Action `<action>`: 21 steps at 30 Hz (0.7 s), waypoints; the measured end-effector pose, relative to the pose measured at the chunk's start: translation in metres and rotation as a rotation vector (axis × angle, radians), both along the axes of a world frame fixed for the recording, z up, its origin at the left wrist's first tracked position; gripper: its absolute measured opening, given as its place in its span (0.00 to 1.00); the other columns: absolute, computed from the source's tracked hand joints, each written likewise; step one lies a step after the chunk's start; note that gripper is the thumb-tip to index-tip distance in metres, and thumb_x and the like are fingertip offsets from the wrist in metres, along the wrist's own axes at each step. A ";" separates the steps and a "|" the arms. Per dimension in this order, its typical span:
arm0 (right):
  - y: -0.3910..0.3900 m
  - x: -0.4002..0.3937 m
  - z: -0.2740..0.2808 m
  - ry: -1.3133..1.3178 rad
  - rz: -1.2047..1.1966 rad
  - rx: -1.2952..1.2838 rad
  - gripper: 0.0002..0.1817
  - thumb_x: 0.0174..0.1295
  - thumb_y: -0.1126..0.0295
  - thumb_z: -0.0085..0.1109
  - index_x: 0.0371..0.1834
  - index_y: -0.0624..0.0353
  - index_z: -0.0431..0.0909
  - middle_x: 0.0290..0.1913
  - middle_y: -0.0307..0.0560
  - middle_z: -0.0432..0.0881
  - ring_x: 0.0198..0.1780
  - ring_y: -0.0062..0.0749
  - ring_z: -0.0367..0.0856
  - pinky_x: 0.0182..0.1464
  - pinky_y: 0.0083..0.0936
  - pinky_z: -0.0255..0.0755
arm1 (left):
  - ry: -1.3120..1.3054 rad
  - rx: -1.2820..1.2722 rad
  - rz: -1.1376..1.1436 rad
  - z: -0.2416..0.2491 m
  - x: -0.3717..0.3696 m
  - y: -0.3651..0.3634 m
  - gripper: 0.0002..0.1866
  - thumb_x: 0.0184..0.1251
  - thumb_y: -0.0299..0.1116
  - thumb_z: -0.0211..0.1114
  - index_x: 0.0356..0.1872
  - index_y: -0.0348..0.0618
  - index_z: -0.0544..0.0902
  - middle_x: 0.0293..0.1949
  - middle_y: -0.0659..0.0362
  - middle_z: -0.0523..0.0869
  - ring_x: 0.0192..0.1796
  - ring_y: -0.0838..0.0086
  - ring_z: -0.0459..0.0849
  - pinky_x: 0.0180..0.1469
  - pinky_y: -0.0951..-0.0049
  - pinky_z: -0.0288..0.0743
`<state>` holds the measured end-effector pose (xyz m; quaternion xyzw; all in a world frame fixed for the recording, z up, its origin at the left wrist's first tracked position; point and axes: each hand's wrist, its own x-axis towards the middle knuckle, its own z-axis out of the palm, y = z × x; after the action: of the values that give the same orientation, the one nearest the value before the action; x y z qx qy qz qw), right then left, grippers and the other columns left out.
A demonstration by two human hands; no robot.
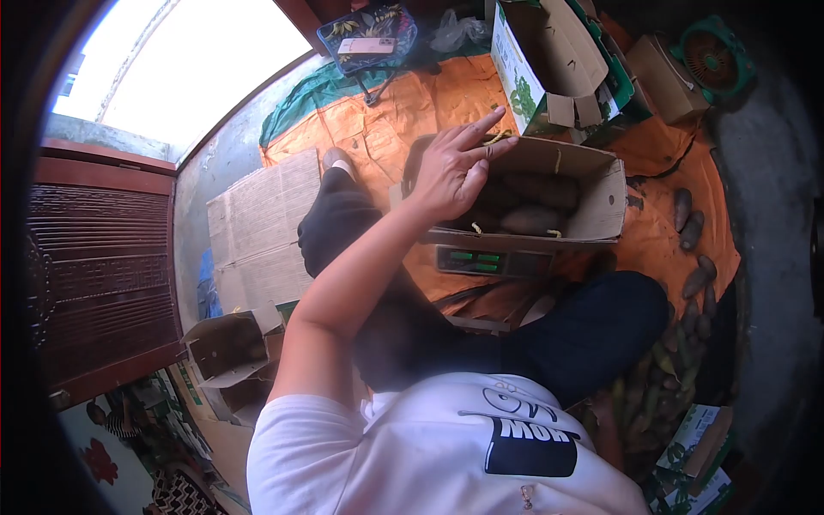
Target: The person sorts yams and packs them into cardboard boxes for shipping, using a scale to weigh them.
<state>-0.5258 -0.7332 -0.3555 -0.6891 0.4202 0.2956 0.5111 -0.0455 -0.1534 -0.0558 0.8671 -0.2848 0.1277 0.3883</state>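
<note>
My left hand [455, 167] is over the left part of an open cardboard box [601, 202]. Its fingers are stretched out and apart, and nothing shows in its grasp. Past the fingertips, a twisted yellow rope [498, 136] shows at the box's far edge. Inside the box lie large, elongated brown tubers [528, 220], partly hidden by the hand and the near wall. Just in front of the box is a digital scale [493, 262] with lit green displays. Part of my right forearm [608, 433] shows dimly beside my shirt; I cannot make out the right hand.
More tubers [691, 230] lie on the orange tarp [455, 90], with a darker heap [661, 386] at right. Open cartons [562, 51] and a green fan [712, 60] stand behind. A phone [366, 45] rests on a small stool. Flattened cardboard [262, 232] lies at left.
</note>
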 end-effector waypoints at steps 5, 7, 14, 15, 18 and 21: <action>0.003 -0.027 -0.060 -0.290 0.070 0.084 0.08 0.60 0.78 0.55 0.42 0.61 0.74 0.37 0.46 0.78 0.35 0.33 0.80 0.35 0.28 0.77 | -0.081 -0.155 -0.052 0.001 -0.056 -0.035 0.26 0.57 0.40 0.44 0.52 0.44 0.83 0.64 0.44 0.71 0.59 0.50 0.74 0.62 0.58 0.64; 0.021 0.005 -0.040 -0.267 0.167 0.001 0.08 0.61 0.77 0.54 0.43 0.61 0.74 0.38 0.46 0.79 0.36 0.34 0.81 0.36 0.29 0.77 | -0.086 -0.196 -0.090 -0.011 -0.081 -0.048 0.26 0.62 0.42 0.42 0.51 0.42 0.83 0.61 0.43 0.74 0.60 0.49 0.73 0.63 0.57 0.64; 0.119 0.039 0.037 -0.315 0.317 -0.167 0.10 0.65 0.72 0.51 0.47 0.61 0.75 0.40 0.48 0.80 0.37 0.34 0.82 0.37 0.30 0.78 | -0.007 -0.047 -0.002 -0.022 -0.134 -0.093 0.31 0.75 0.43 0.30 0.48 0.36 0.84 0.62 0.47 0.74 0.65 0.53 0.70 0.67 0.59 0.61; 0.132 0.040 0.053 -0.293 0.298 -0.175 0.10 0.65 0.71 0.50 0.47 0.61 0.75 0.41 0.48 0.80 0.37 0.34 0.82 0.37 0.30 0.78 | 0.003 -0.052 0.031 -0.023 -0.136 -0.097 0.31 0.75 0.43 0.29 0.50 0.35 0.82 0.62 0.47 0.73 0.65 0.53 0.70 0.67 0.59 0.61; 0.156 0.062 0.102 -0.119 0.274 -0.175 0.13 0.67 0.67 0.48 0.49 0.61 0.76 0.43 0.49 0.80 0.39 0.35 0.82 0.42 0.31 0.77 | -0.083 -0.118 0.003 -0.027 -0.130 -0.108 0.35 0.75 0.46 0.23 0.56 0.35 0.77 0.64 0.44 0.70 0.66 0.53 0.69 0.66 0.57 0.64; 0.156 0.012 0.041 -0.189 0.452 -0.406 0.18 0.68 0.61 0.46 0.55 0.57 0.74 0.50 0.50 0.79 0.48 0.41 0.80 0.52 0.36 0.73 | -0.177 -0.048 0.021 -0.027 -0.120 -0.111 0.36 0.75 0.46 0.19 0.58 0.36 0.76 0.66 0.45 0.68 0.67 0.57 0.68 0.69 0.58 0.61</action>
<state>-0.5133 -0.5773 -0.3141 -0.8775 0.2574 0.2465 0.3211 -0.1652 -0.2639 -0.0827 0.8459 -0.3055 0.2147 0.3808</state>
